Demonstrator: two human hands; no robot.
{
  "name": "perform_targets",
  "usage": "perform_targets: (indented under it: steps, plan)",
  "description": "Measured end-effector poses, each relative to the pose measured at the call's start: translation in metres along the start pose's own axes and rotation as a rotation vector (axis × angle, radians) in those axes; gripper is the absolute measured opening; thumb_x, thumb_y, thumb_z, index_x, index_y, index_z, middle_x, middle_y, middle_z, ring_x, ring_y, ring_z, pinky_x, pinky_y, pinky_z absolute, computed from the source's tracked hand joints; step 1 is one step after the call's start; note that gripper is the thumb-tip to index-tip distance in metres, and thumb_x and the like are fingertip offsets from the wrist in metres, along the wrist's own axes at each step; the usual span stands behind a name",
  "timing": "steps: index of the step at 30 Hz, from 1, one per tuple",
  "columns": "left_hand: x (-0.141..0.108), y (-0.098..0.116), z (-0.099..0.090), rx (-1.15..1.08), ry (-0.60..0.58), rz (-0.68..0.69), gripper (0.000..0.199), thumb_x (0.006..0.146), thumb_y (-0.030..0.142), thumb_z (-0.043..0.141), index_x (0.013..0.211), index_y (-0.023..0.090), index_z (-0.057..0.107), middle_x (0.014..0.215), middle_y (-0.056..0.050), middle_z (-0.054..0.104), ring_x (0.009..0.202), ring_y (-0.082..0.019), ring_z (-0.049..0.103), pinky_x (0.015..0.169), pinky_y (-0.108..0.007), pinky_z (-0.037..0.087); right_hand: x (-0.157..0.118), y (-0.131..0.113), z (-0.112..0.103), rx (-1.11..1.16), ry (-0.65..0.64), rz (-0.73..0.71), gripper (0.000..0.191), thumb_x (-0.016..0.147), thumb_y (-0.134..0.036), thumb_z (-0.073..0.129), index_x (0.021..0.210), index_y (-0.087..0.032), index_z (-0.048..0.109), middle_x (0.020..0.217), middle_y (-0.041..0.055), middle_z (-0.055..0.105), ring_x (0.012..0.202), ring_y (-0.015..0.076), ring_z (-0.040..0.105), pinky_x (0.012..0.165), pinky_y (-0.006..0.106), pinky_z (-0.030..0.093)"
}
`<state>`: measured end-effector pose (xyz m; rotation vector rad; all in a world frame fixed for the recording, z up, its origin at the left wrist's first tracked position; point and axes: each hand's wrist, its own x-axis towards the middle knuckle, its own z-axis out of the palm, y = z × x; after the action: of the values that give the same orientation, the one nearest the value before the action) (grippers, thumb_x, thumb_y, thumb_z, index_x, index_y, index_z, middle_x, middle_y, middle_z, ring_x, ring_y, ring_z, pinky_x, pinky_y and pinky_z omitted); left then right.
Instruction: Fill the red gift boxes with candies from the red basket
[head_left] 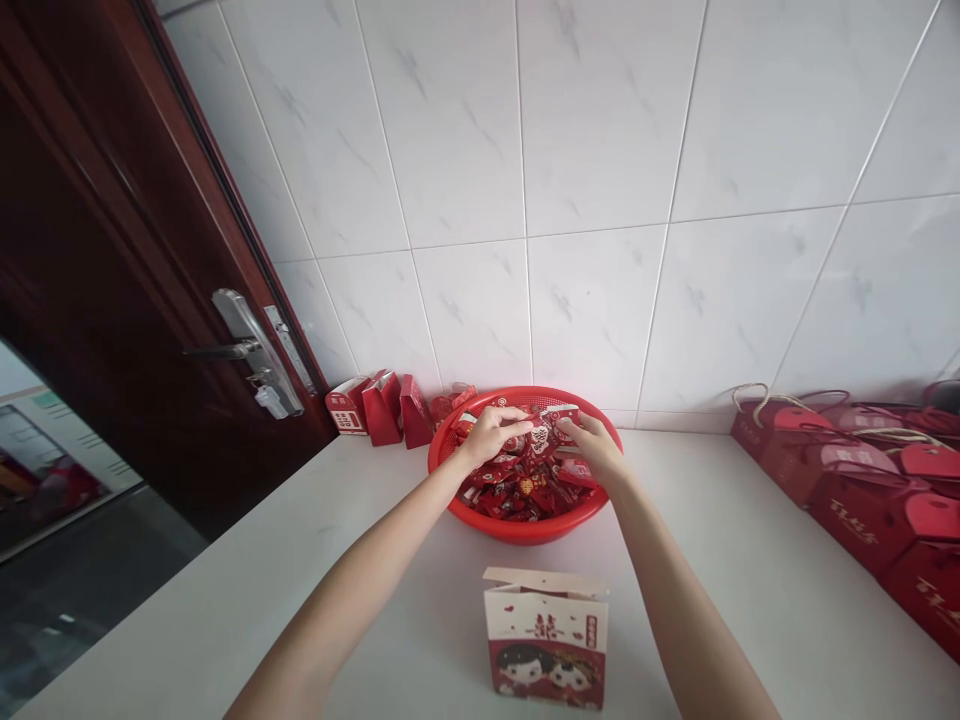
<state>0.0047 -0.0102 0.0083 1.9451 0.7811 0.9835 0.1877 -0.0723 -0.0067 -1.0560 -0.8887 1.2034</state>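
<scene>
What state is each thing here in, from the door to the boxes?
Door: open
Key tag: hanging
Basket: holding wrapped packets
Held packet: between left hand and right hand
Cartoon box: upright, top partly open
Small boxes: standing
Red boxes: standing grouped together

Glazed, ceramic-looking wall tiles (465,140) throw back a soft shine, and the tabletop (225,600) before me looks smooth, faintly glossy. The basket (525,535) is sleek plastic; the wrapped sweets (532,487) in it glint like shiny film. The cartoon-printed box (546,650) looks like smooth card, the gift boxes (847,525) like paperboard with rough cord handles (911,436). Varnished-looking wood makes the door (150,250), its lever handle (232,350) plain polished metal.
</scene>
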Motion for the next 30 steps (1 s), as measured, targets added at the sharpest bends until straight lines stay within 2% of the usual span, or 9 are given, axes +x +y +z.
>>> perform_targets:
  steps: [4,9,12,15,17,19,22,26,30]
  plan:
    - [0.0,-0.002,0.001,-0.01,-0.013,0.01,0.035,0.076,0.05,0.073,0.084,0.016,0.078,0.089,-0.007,0.076,0.091,-0.025,0.067,0.086,-0.035,0.05,-0.004,-0.003,-0.001,0.011,-0.094,0.082,0.023,0.071,-0.031,0.082,0.087,-0.022,0.069,0.095,0.0033,0.069,0.08,0.019,0.069,0.06,0.03,0.064]
    - [0.001,-0.008,0.004,0.066,-0.051,0.036,0.037,0.078,0.05,0.072,0.086,0.014,0.077,0.085,-0.007,0.074,0.083,-0.022,0.066,0.079,-0.034,0.05,-0.009,-0.009,-0.001,-0.04,-0.209,0.043,0.028,0.063,-0.028,0.087,0.082,-0.019,0.069,0.079,0.0015,0.068,0.072,0.0158,0.066,0.053,0.024,0.06]
    - [0.002,-0.011,0.005,0.111,-0.029,0.049,0.034,0.082,0.047,0.068,0.085,0.014,0.076,0.085,-0.007,0.074,0.082,-0.022,0.066,0.078,-0.033,0.051,-0.006,-0.007,-0.001,-0.044,-0.16,0.023,0.031,0.058,-0.026,0.088,0.082,-0.018,0.07,0.075,0.0017,0.07,0.066,0.016,0.066,0.05,0.024,0.057]
    - [0.004,-0.015,0.003,0.176,0.124,0.007,0.028,0.09,0.037,0.058,0.094,0.016,0.076,0.097,-0.008,0.077,0.093,-0.024,0.068,0.085,-0.034,0.052,-0.001,-0.004,-0.001,0.064,-0.044,-0.014,0.029,0.057,-0.028,0.087,0.079,-0.019,0.07,0.077,0.0022,0.073,0.065,0.0166,0.067,0.053,0.026,0.058]
    - [0.004,-0.018,0.001,0.31,0.191,-0.046,0.023,0.089,0.024,0.057,0.097,0.016,0.077,0.104,-0.009,0.077,0.1,-0.025,0.069,0.092,-0.036,0.051,0.002,-0.004,-0.001,0.154,0.029,-0.019,0.028,0.056,-0.029,0.086,0.078,-0.02,0.07,0.08,0.0025,0.074,0.068,0.0171,0.068,0.056,0.026,0.059]
    - [0.004,-0.023,-0.001,0.507,0.168,-0.114,0.025,0.08,0.012,0.061,0.098,0.017,0.077,0.11,-0.011,0.076,0.108,-0.027,0.068,0.098,-0.038,0.049,0.004,-0.004,-0.002,0.219,0.074,-0.003,0.027,0.056,-0.03,0.085,0.076,-0.02,0.069,0.081,0.003,0.074,0.069,0.0176,0.069,0.058,0.027,0.059]
    - [0.001,-0.028,-0.002,0.743,0.057,-0.225,0.044,0.068,0.005,0.068,0.108,0.019,0.076,0.118,-0.014,0.074,0.118,-0.034,0.064,0.1,-0.041,0.047,0.006,-0.004,-0.003,0.258,0.094,0.012,0.025,0.056,-0.031,0.083,0.073,-0.021,0.067,0.079,0.0031,0.074,0.07,0.0183,0.069,0.061,0.028,0.059]
    - [-0.002,-0.028,0.0,0.803,0.016,-0.262,0.053,0.063,0.006,0.071,0.115,0.018,0.074,0.12,-0.018,0.072,0.12,-0.039,0.062,0.097,-0.042,0.046,0.006,-0.006,-0.004,0.28,0.1,0.031,0.027,0.053,-0.031,0.083,0.072,-0.022,0.067,0.076,0.0026,0.074,0.07,0.019,0.07,0.062,0.028,0.058]
    - [-0.003,-0.023,0.0,0.801,0.008,-0.25,0.041,0.068,0.008,0.069,0.107,0.016,0.076,0.11,-0.018,0.075,0.112,-0.039,0.065,0.093,-0.042,0.047,0.003,-0.009,-0.004,0.289,0.081,0.062,0.028,0.049,-0.027,0.084,0.072,-0.021,0.07,0.078,0.0027,0.075,0.07,0.0176,0.069,0.061,0.025,0.056]
